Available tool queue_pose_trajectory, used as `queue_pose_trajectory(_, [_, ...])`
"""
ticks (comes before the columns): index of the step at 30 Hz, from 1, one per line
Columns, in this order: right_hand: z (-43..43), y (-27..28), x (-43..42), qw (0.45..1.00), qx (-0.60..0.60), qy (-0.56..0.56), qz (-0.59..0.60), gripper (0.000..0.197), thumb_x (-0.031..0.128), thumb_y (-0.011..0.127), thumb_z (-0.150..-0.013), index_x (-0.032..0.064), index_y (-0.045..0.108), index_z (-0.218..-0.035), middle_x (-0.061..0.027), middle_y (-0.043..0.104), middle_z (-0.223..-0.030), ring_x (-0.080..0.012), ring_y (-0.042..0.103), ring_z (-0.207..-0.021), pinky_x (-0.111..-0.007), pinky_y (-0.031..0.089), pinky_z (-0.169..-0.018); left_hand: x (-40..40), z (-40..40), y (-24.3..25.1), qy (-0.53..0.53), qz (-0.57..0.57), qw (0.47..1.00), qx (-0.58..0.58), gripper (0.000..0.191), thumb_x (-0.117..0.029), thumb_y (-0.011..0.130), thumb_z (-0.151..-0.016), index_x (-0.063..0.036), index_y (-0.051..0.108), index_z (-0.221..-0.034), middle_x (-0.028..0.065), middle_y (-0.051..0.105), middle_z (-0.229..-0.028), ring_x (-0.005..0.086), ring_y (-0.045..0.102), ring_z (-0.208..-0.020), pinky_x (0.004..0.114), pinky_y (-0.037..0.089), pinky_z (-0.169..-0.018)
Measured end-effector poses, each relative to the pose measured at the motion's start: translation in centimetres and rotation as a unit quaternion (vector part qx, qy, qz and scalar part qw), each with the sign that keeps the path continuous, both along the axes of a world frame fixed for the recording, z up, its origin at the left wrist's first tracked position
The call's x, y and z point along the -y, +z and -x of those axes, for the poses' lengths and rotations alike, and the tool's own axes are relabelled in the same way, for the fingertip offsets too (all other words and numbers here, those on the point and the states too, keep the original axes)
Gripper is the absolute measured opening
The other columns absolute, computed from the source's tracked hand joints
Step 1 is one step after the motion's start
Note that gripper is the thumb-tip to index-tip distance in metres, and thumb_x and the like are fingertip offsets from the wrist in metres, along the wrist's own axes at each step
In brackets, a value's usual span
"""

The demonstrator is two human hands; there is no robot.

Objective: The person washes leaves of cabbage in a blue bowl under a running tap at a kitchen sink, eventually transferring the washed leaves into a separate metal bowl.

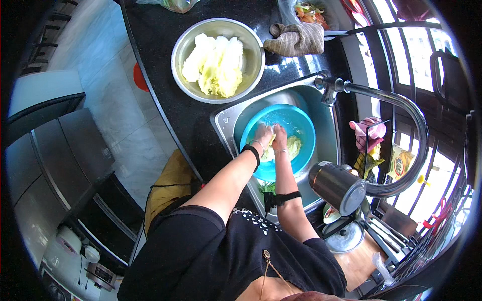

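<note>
Both my hands are close together inside a blue plastic basin (309, 129) of water. My left hand (263, 135) and my right hand (279, 137) hold a pale yellow cabbage leaf (271, 140) between them, partly hidden by the fingers. More cabbage leaves (294, 147) lie in the water beside my right hand. The basin stands in a stainless steel sink (327, 131), with green leafy vegetables (267, 187) showing below its near edge. Beyond the sink to the left, a wide metal bowl (180, 81) holds several washed-looking cabbage leaves (216, 66).
A chrome faucet (408, 101) arches on the right, with a dark cylinder (337, 188) at its end. A brown cloth (295, 39) lies behind the sink, near a bag of food scraps (310, 14). A lidded pot (344, 237) and a wooden board (357, 265) stand at lower right.
</note>
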State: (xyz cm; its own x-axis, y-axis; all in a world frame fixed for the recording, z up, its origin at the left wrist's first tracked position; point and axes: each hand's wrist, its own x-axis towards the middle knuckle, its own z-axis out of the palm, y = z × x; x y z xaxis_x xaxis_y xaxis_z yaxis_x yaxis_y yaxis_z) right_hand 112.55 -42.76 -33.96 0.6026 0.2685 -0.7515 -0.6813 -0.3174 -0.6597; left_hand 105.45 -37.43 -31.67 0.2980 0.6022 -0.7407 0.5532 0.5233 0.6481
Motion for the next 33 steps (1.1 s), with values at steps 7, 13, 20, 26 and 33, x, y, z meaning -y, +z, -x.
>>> queue_pose_trajectory(7, [-1.0,-1.0,-0.4,0.988,0.054,0.112,-0.087,0.024,0.011,0.053,-0.080,0.0031,0.050,-0.102,-0.0068,0.055,-0.087,-0.0138,0.052,-0.073,-0.026,0.044,-0.061,-0.4,0.1,2.0,0.021,-0.015,1.000,0.013,0.047,-0.040,0.045,-0.080,0.0057,0.054,-0.081,0.0279,0.055,-0.080,0.0402,0.054,-0.079,0.043,0.042,-0.066])
queue_pose_trajectory(13, [-0.1,1.5,-3.0,0.926,0.195,0.304,0.104,0.030,0.027,0.052,-0.080,-0.0017,0.059,-0.086,-0.0120,0.061,-0.073,-0.0170,0.055,-0.067,-0.030,0.043,-0.062,-1.3,1.8,2.5,-0.086,-0.109,0.990,-0.029,0.043,-0.037,0.042,-0.083,0.0027,0.055,-0.076,0.0253,0.055,-0.075,0.0396,0.054,-0.075,0.045,0.042,-0.064])
queue_pose_trajectory(20, [0.5,-0.8,1.4,0.728,0.499,0.461,0.089,0.023,0.021,0.041,-0.082,0.0021,0.054,-0.084,-0.0218,0.056,-0.081,-0.0374,0.053,-0.075,-0.043,0.042,-0.065,-0.2,0.5,4.9,0.061,-0.072,0.990,-0.102,0.020,-0.019,0.042,-0.080,-0.0014,0.043,-0.090,0.0239,0.054,-0.085,0.0406,0.051,-0.080,0.046,0.039,-0.068])
queue_pose_trajectory(26, [-0.4,3.0,0.9,0.774,0.449,0.396,0.205,0.019,0.022,0.050,-0.077,0.0053,0.050,-0.087,-0.0205,0.055,-0.070,-0.0386,0.053,-0.063,-0.045,0.042,-0.053,0.1,-0.4,4.3,0.098,-0.079,0.992,0.010,0.038,-0.020,0.060,-0.069,0.0020,0.040,-0.094,0.0249,0.052,-0.091,0.0390,0.050,-0.087,0.043,0.040,-0.072])
queue_pose_trajectory(33, [0.3,7.2,-0.4,0.730,0.409,0.521,0.171,0.037,0.014,0.049,-0.079,-0.0016,0.042,-0.111,-0.0207,0.052,-0.102,-0.0317,0.053,-0.087,-0.038,0.043,-0.068,0.0,-0.4,0.1,0.105,0.094,0.980,0.142,0.037,-0.029,0.055,-0.078,-0.0004,0.045,-0.098,0.0157,0.054,-0.089,0.0246,0.054,-0.079,0.034,0.044,-0.065])
